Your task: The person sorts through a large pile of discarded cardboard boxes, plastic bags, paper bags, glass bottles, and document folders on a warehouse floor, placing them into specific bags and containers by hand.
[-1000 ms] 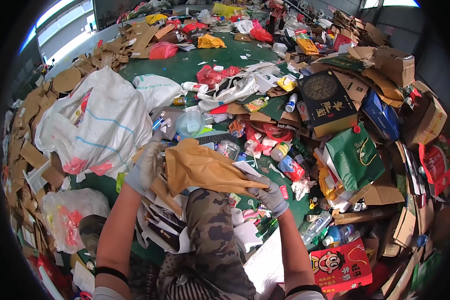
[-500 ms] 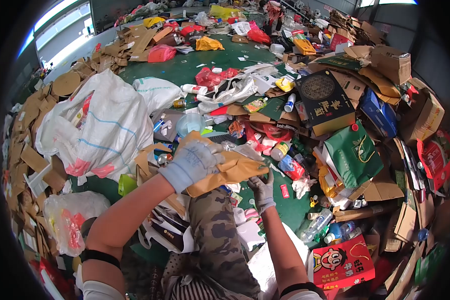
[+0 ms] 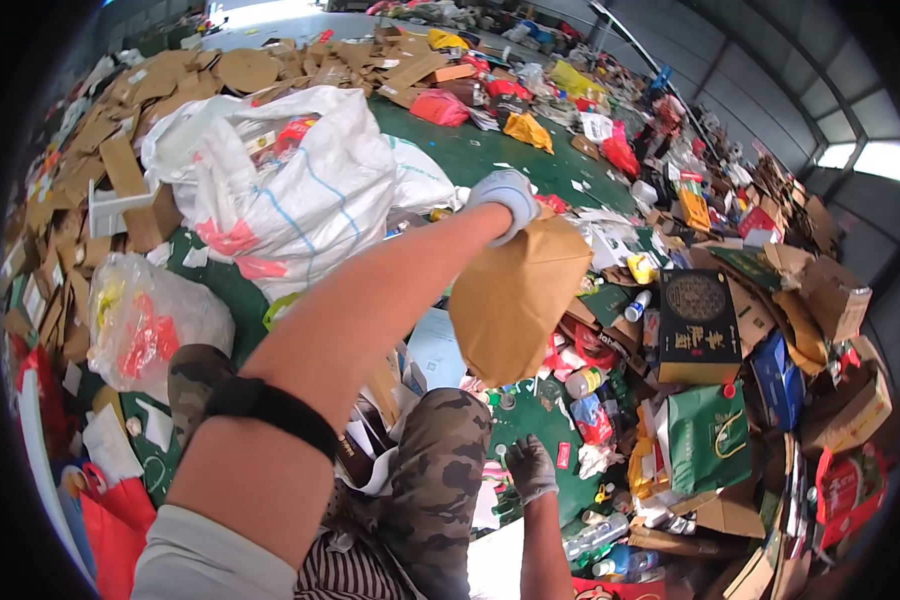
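Observation:
My left hand (image 3: pixel 507 202), in a whitish glove, is stretched forward and closed on the top of a brown paper bag (image 3: pixel 522 295). The bag hangs tilted from it, above the littered green floor. Lower down, my right hand (image 3: pixel 532 468), in a dirty grey glove, is apart from the bag with its fingers extended and nothing in them. Close to the right hand lie a small red packet (image 3: pixel 564 455) and, higher up, a jar (image 3: pixel 584 381). The fingertips of my left hand are hidden behind the glove and bag.
A large white woven sack (image 3: pixel 315 190) stands at the left, with a clear plastic bag (image 3: pixel 160 325) before it. At the right are a black box (image 3: pixel 695 340), a green gift bag (image 3: pixel 708 440) and a blue box (image 3: pixel 775 380). Flattened cardboard (image 3: pixel 370 75) is heaped behind.
My left hand has lifted the brown paper bag forward and up. My right hand has come away from the bag and opened. The view has turned to the left.

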